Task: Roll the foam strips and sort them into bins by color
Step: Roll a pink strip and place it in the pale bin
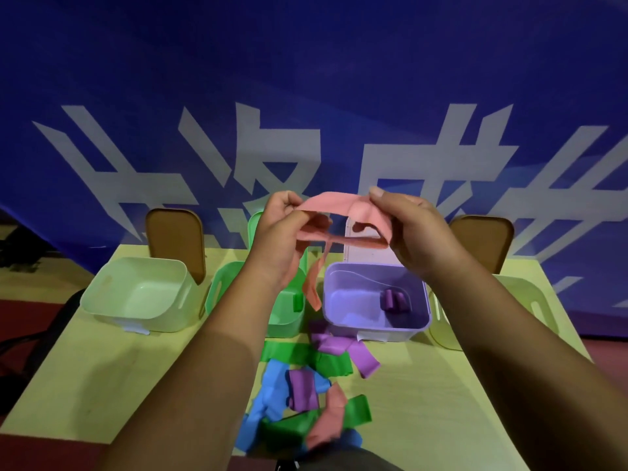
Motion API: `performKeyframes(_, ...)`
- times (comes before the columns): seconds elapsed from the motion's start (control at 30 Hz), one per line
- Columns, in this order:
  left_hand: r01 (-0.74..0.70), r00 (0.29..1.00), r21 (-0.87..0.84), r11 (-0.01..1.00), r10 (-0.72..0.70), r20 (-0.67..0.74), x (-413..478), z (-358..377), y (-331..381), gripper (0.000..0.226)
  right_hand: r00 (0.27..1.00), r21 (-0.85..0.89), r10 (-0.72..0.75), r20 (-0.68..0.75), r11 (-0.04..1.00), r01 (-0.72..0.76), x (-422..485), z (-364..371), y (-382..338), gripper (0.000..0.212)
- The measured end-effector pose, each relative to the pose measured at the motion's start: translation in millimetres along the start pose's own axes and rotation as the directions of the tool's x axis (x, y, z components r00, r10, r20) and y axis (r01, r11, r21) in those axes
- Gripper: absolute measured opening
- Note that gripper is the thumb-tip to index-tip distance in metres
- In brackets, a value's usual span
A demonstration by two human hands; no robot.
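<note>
A pink strip [331, 202] is pinched by the fingers [378, 192] of the left hand [282, 232] and right hand [419, 229] and raised over the bins [377, 329], likely to be straightened for rolling. Other strips [302, 385] are left on the surface [102, 368].

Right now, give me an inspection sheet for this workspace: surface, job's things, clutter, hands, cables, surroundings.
Surface: pale yellow table.
Job's things: pale green bin, green bin, purple bin holding purple rolls, yellow bin, in a row; pile of loose strips in front.
Clutter: lids propped behind the bins.
Hands: left hand and right hand both pinch a pink strip above the bins.
Cables: dark tangle on the floor at left, possibly cables.
Surroundings: blue banner with white characters.
</note>
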State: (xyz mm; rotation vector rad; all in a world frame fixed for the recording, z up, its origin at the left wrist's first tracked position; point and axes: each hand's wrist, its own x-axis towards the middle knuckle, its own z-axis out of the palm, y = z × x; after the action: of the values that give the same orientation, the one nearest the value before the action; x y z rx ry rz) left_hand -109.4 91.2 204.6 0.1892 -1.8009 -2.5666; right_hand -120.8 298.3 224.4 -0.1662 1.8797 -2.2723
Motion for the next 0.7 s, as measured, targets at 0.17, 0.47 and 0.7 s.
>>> performKeyframes(0.17, -0.024, 0.997, 0.031, 0.999, 0.022, 0.073, 0, -8, 0, 0.02, 0.999, 0.016, 0.037, 0.024, 0.999, -0.038, -6, 3, 1, 0.037)
performKeyframes(0.47, -0.125, 0.99, 0.909, 0.398, -0.011, 0.141, -1, -46, 19, 0.036, 0.973, -0.349, 0.23, 0.016, 0.913, -0.21, -11, -17, -1, 0.035)
performKeyframes(0.7, -0.139, 0.986, 0.909, 0.393, -0.027, 0.163, -5, -45, 19, 0.019, 0.955, -0.38, 0.284, 0.091, 0.896, -0.23, -15, -9, 6, 0.029)
